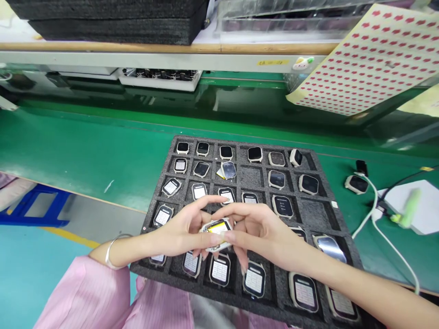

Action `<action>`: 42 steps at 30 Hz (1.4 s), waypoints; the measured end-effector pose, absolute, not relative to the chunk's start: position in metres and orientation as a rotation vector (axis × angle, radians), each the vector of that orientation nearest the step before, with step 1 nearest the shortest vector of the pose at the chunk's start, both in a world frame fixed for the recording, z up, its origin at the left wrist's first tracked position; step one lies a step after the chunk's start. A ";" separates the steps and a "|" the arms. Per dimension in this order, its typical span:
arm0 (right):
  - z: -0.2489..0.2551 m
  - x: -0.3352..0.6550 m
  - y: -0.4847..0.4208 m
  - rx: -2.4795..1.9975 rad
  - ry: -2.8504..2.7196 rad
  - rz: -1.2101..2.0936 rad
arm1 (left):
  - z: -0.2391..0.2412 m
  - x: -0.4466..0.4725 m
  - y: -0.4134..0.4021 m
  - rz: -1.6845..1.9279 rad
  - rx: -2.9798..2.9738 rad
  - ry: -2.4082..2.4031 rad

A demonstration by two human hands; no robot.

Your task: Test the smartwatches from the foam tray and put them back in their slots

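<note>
Between my two hands is a smartwatch case (216, 234), its inner side up, with a white and yellow part showing inside. My left hand (183, 228) grips its left side, thumb lying across the top. From the right, my right hand (257, 226) closes on the same case, and both thumbs meet on it. The fingers underneath are partly hidden. Below the hands lies a black foam tray (247, 176) holding many smartwatches, among them one with a lit screen (220, 269) and one with its display lifted beside a yellow piece (228, 169).
At the right, a smartwatch (356, 183) lies by white cables (394, 246) and a white hexagonal block (420, 210). A sheet of red arrow stickers (370, 59) hangs from the shelf (240, 60). Black foam blocks (113, 23) are stacked above. The green bench (75, 151) extends left.
</note>
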State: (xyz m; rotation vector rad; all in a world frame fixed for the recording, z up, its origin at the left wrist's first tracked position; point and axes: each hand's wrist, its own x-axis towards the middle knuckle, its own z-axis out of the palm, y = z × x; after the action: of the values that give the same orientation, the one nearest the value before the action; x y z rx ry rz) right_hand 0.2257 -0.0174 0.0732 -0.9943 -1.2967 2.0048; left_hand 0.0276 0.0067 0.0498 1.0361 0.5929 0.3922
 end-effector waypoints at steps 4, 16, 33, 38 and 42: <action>0.072 0.222 -0.021 -1.043 -1.311 1.950 | 0.048 0.028 0.005 0.407 1.047 0.596; 0.055 0.236 -0.017 -0.734 -1.186 2.036 | 0.049 0.040 0.011 0.397 0.986 0.600; 0.072 0.332 0.034 -0.974 -1.043 1.283 | 0.028 0.053 0.108 0.134 2.673 1.412; 0.053 0.373 0.053 -1.100 -0.814 1.155 | 0.017 0.053 0.112 0.147 2.626 1.371; 0.038 0.377 0.058 -1.112 -0.727 1.130 | 0.013 0.045 0.118 0.197 2.463 1.311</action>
State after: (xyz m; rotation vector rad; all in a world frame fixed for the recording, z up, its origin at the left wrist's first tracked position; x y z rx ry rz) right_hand 0.3770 0.0581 0.0377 -1.1121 -0.7275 1.1301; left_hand 0.0455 0.1177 0.0132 2.4628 1.3108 0.1973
